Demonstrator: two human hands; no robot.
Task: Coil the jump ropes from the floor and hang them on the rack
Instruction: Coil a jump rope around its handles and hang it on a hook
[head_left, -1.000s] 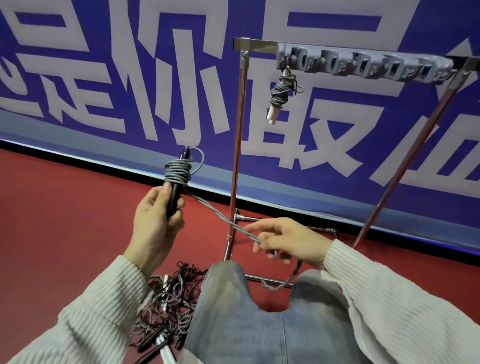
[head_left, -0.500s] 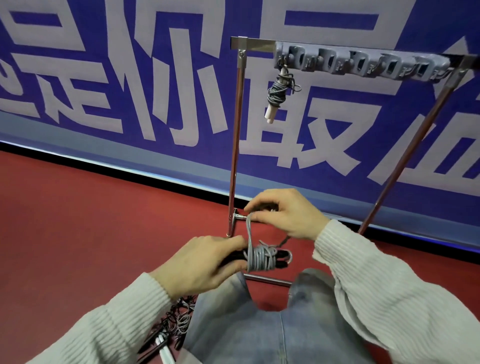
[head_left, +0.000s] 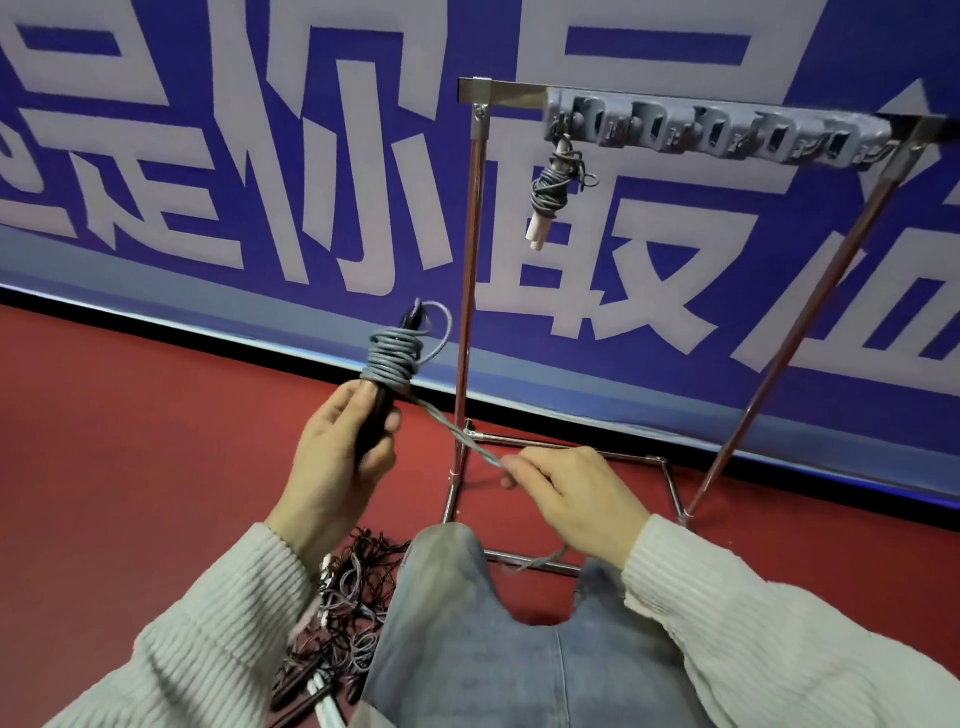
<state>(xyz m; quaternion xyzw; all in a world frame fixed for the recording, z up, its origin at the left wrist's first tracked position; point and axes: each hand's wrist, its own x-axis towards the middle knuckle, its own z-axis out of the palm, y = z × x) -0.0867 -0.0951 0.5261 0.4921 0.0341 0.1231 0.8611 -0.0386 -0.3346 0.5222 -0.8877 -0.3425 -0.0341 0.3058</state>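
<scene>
Red floor (head_left: 130, 441) below: one rope (head_left: 551, 187) hangs on the rack (head_left: 701, 124); my left hand (head_left: 337, 457) grips a half-wound handle (head_left: 376, 415), right hand (head_left: 566, 493) pinches its cord (head_left: 457, 436); a tangle (head_left: 348, 597) waits.

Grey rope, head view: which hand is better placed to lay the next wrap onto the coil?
The right hand. It pinches the free strand of the grey rope leading to the coil, so it can carry it round. The left hand is taken up gripping the black handle.

Even, bright light falls on my view, shadows faint. Straight lines bow toward three o'clock; my sleeves blur at six
</scene>
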